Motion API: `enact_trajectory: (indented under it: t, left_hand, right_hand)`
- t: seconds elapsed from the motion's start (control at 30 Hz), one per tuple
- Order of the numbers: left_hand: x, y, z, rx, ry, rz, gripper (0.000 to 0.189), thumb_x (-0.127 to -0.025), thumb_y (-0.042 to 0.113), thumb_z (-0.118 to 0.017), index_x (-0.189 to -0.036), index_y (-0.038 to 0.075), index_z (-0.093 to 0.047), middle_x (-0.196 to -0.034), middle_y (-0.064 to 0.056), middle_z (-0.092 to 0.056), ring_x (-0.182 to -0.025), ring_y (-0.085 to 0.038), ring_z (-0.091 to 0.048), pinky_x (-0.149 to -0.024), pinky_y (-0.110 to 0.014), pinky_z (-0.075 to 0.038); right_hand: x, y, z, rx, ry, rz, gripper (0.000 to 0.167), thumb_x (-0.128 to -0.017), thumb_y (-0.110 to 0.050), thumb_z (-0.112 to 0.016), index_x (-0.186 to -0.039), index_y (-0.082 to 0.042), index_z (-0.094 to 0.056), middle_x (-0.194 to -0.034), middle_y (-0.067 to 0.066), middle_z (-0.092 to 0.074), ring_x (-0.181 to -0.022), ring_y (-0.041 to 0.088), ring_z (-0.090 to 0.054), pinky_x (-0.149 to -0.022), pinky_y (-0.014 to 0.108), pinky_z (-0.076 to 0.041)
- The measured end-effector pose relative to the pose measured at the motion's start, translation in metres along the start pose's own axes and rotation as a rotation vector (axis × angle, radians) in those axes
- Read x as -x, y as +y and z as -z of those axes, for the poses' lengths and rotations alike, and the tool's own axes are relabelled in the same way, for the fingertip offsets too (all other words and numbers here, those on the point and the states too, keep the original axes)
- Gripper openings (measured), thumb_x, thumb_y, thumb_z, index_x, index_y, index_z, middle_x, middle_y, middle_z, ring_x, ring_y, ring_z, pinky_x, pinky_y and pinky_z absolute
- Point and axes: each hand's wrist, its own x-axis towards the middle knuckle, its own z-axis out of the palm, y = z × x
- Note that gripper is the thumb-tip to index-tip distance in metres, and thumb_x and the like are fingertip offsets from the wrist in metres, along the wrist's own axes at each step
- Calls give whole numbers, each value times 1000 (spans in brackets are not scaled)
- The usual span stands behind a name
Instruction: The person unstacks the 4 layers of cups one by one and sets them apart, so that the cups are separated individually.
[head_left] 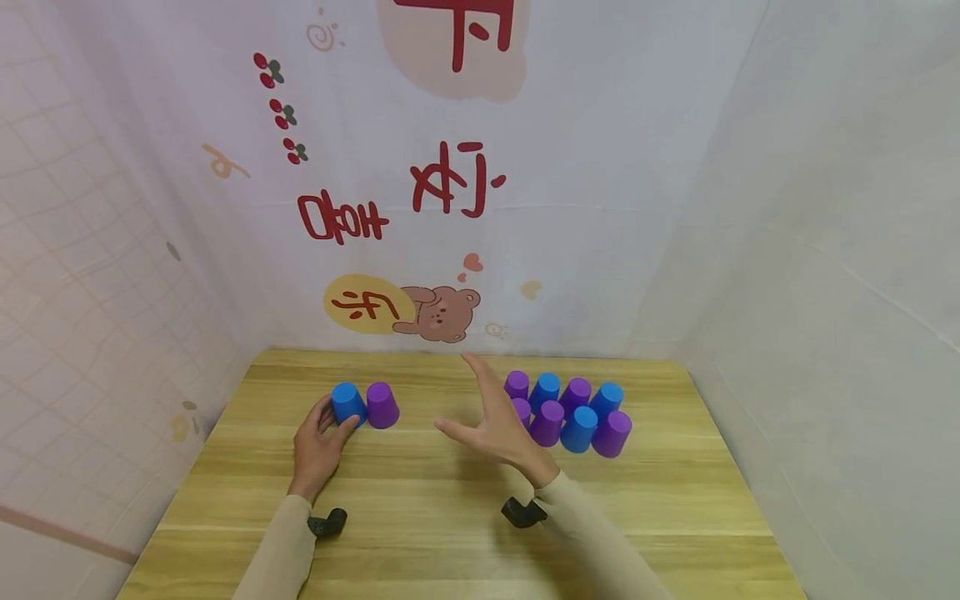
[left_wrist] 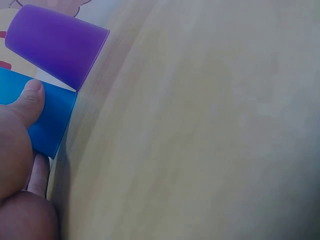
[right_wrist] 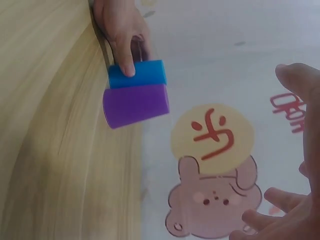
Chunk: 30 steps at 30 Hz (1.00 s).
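Toward the left of the table, my left hand [head_left: 315, 452] holds an upside-down blue cup [head_left: 347, 402], thumb on its right side and fingers round its left. An upside-down purple cup [head_left: 383, 406] stands right beside it; in the left wrist view the rims of the blue cup [left_wrist: 52, 117] and the purple cup [left_wrist: 60, 42] touch. My right hand [head_left: 501, 425] hovers over the middle of the table, thumb and fingers spread wide, holding nothing. Behind it, two rows of upside-down blue and purple cups [head_left: 579, 429] stand at the right, the leftmost partly hidden by the hand.
The wooden table [head_left: 420, 517] meets a white printed cloth [head_left: 600, 275] at the back, with cloth also along the left and right sides. A dark strap piece sits on each wrist, with a left one [head_left: 327, 523] and a right one [head_left: 523, 512].
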Motion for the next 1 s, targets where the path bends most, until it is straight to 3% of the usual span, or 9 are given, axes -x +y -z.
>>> enact_trajectory:
  t: [0.43, 1.0]
  left_hand:
    - [0, 1, -1, 5, 0, -9, 75, -110, 29, -79, -171, 4, -44, -171, -31, -52, -157, -49, -56, -130, -52, -46]
    - [-1, 0, -1, -18, 10, -19, 76, -110, 26, -78, -171, 1, -43, -170, -33, -51, -156, -51, -56, -128, -54, -47]
  right_hand:
    - [-33, 2, -38, 12, -123, 72, 110, -95, -49, -89, -180, -38, -20, -188, -3, -30, -174, 28, -33, -141, 64, -37]
    - [-60, 12, -78, 10, -173, -39, 103, -97, -57, -85, -179, -33, -28, -186, -2, -35, -173, 29, -38, -141, 62, -38]
